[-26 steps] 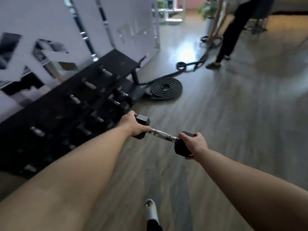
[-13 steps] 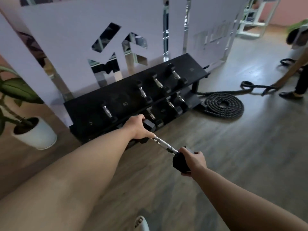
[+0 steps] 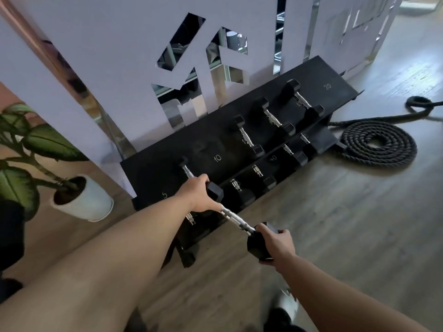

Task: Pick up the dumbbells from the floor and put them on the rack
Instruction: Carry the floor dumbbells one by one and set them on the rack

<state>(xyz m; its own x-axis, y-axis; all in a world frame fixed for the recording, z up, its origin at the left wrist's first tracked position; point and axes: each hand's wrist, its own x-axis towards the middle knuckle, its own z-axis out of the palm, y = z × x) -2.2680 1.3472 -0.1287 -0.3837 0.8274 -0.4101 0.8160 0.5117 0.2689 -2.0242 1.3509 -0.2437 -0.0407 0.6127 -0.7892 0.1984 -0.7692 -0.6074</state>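
Observation:
I hold one black hex dumbbell [image 3: 236, 218] with a chrome handle by its two heads. My left hand [image 3: 197, 196] grips the far head and my right hand [image 3: 275, 243] grips the near head. The dumbbell hangs in the air just in front of the left end of the black two-tier rack [image 3: 215, 149]. Several dumbbells lie on the rack's upper and lower shelves; white numbers 5, 10, 20 and 40 mark the slots. A dumbbell handle [image 3: 187, 170] on the upper shelf lies right behind my left hand.
A potted plant in a white pot [image 3: 84, 200] stands left of the rack. A coiled black battle rope [image 3: 378, 143] lies on the wood floor at the right. A white cut-out partition [image 3: 119, 56] stands behind the rack. My shoe [image 3: 287, 305] shows at the bottom.
The view has swung left and closer to the rack. The dumbbell in both hands has moved toward the rack's left end. The person by the rope has left the view.

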